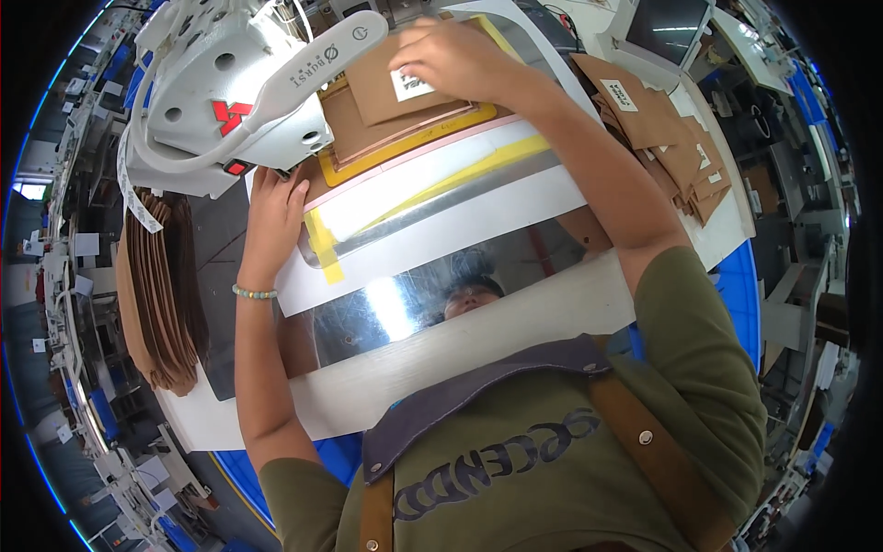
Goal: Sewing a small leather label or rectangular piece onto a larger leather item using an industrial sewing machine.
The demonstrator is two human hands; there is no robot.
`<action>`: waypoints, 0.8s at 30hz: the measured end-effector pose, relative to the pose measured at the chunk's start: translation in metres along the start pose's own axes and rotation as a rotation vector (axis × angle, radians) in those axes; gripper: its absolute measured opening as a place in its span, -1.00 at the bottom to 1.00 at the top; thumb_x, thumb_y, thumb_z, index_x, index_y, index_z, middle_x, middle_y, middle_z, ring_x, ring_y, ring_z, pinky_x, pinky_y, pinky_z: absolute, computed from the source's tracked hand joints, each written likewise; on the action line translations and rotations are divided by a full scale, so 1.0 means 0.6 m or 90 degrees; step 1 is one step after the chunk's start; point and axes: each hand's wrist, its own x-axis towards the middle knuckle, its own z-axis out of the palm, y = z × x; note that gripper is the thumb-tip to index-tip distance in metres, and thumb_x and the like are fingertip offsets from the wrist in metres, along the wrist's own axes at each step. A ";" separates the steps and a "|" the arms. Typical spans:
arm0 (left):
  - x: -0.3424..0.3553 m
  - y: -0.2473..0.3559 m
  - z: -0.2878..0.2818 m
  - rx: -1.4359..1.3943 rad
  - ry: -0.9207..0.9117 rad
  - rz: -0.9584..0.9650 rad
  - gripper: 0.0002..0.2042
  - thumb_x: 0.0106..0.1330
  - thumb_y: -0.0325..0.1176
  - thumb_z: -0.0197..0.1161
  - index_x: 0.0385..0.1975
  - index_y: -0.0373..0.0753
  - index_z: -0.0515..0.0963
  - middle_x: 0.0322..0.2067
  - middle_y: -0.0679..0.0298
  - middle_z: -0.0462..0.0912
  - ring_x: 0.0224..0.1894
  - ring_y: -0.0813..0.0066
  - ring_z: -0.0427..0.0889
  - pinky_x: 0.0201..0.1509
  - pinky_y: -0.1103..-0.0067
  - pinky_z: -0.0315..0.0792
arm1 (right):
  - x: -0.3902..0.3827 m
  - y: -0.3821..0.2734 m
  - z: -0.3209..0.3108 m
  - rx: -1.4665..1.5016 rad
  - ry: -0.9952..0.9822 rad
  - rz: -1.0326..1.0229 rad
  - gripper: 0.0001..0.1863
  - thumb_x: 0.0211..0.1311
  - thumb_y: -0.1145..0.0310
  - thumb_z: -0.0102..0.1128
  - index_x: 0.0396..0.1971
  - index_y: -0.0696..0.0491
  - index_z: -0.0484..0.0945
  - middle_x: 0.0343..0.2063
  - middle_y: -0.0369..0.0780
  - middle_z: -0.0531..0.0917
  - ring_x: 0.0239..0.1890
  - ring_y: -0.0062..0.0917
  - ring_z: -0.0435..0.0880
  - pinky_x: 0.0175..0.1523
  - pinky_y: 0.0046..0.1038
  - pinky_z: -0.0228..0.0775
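My right hand (457,63) is over a brown flat piece (382,97), its fingers bent down at a white printed label (411,85) on that piece. What its fingertips pinch, if anything, is hidden. The brown piece lies at an angle on a brown board within a yellow-edged template (414,145). My left hand (276,210) rests beside the template's left end, fingers stretched toward the underside of a white machine head (216,101). Part of those fingertips disappears under the machine.
Several labelled brown pieces (662,143) are piled at the right. A stack of brown folded pieces (152,294) stands at the left. A shiny metal plate (386,313) lies nearest me, and a monitor (667,32) is at the far right.
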 end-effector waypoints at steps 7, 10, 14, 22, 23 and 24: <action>0.029 -0.006 0.024 -0.042 -0.065 -0.027 -0.59 0.66 -0.28 0.08 0.33 -0.39 0.58 0.34 -0.17 0.55 0.46 -0.22 0.37 0.58 0.14 0.20 | 0.018 -0.033 0.059 0.047 -0.101 0.021 -0.80 0.42 0.40 0.30 -0.10 -0.04 0.85 -0.17 -0.37 0.76 0.09 -0.39 0.63 0.26 -0.29 0.52; 0.041 0.005 0.033 -0.080 -0.056 -0.007 -0.59 0.66 -0.29 0.08 0.39 -0.27 0.56 0.42 -0.04 0.53 0.50 -0.17 0.35 0.64 0.18 0.16 | 0.008 -0.037 0.072 -0.002 -0.074 0.022 -0.81 0.37 0.42 0.32 -0.12 -0.04 0.86 -0.18 -0.36 0.74 0.08 -0.40 0.64 0.23 -0.26 0.51; 0.061 0.015 0.033 -0.150 -0.062 0.028 -0.59 0.64 -0.33 0.13 0.43 -0.11 0.56 0.50 0.24 0.50 0.56 0.02 0.35 0.68 0.25 0.16 | 0.002 -0.028 0.097 -0.056 -0.022 -0.062 -0.82 0.31 0.40 0.36 -0.15 -0.02 0.85 -0.19 -0.33 0.72 0.08 -0.40 0.64 0.22 -0.25 0.50; 0.071 0.012 0.036 -0.134 -0.076 0.037 -0.62 0.62 -0.41 0.15 0.38 -0.22 0.57 0.49 0.28 0.51 0.52 0.15 0.44 0.64 0.32 0.24 | -0.020 -0.046 0.115 0.096 -0.015 -0.052 -0.76 0.32 0.44 0.33 -0.07 -0.02 0.84 -0.02 -0.28 0.73 0.19 -0.36 0.63 0.31 -0.23 0.44; 0.078 0.018 0.039 -0.135 -0.078 0.035 -0.63 0.62 -0.45 0.14 0.36 -0.30 0.57 0.46 0.19 0.55 0.49 0.17 0.49 0.63 0.34 0.25 | -0.028 -0.043 0.115 0.133 -0.056 -0.055 -0.69 0.33 0.48 0.29 0.00 -0.05 0.84 0.09 -0.26 0.72 0.25 -0.34 0.61 0.36 -0.23 0.41; 0.073 0.000 0.047 -0.132 -0.079 0.034 -0.63 0.62 -0.45 0.14 0.36 -0.30 0.57 0.46 0.19 0.55 0.49 0.17 0.49 0.63 0.34 0.25 | -0.025 -0.048 0.116 0.176 -0.094 -0.067 -0.62 0.33 0.52 0.24 0.07 -0.09 0.84 0.19 -0.25 0.70 0.31 -0.33 0.59 0.42 -0.22 0.37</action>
